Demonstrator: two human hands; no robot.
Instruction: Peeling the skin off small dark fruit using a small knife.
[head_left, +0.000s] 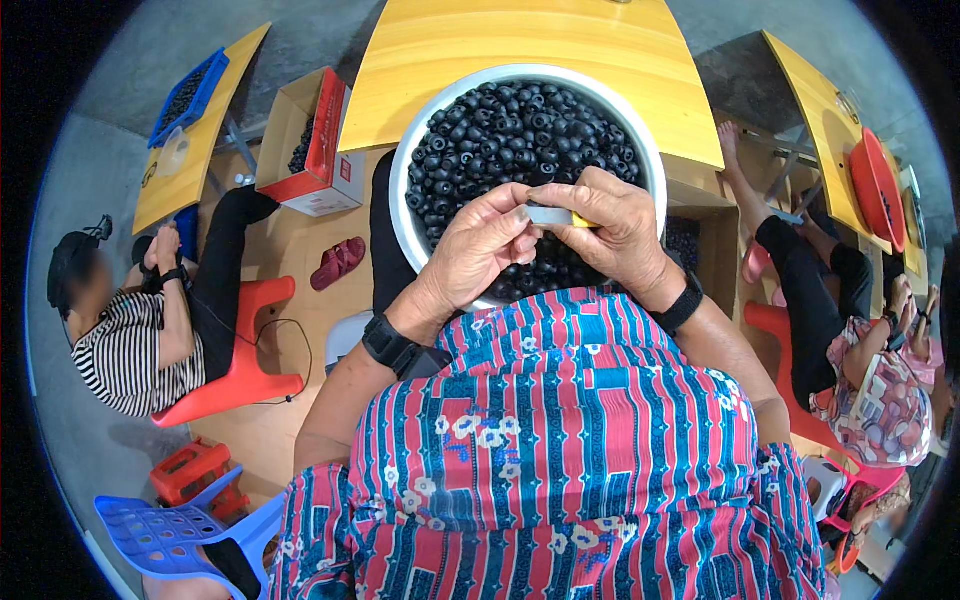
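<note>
A wide metal basin (403,160) full of small round black pieces (500,130), many with a hole in the end, stands before me at the yellow table's edge. Above its near part, my right hand (615,230) is closed around a small knife (548,215) with a short flat metal blade and a yellow handle. The blade points left, toward my left hand (478,245). My left thumb and fingers are pinched together at the blade's tip. What they hold, if anything, is hidden by the fingers.
The yellow table (600,50) extends away beyond the basin. To the left are a red-and-white carton (330,185) with black pieces, a maroon slipper (338,263) and a seated person (140,340). More people sit at the right, near a red basin (876,190). A blue chair (150,530) stands lower left.
</note>
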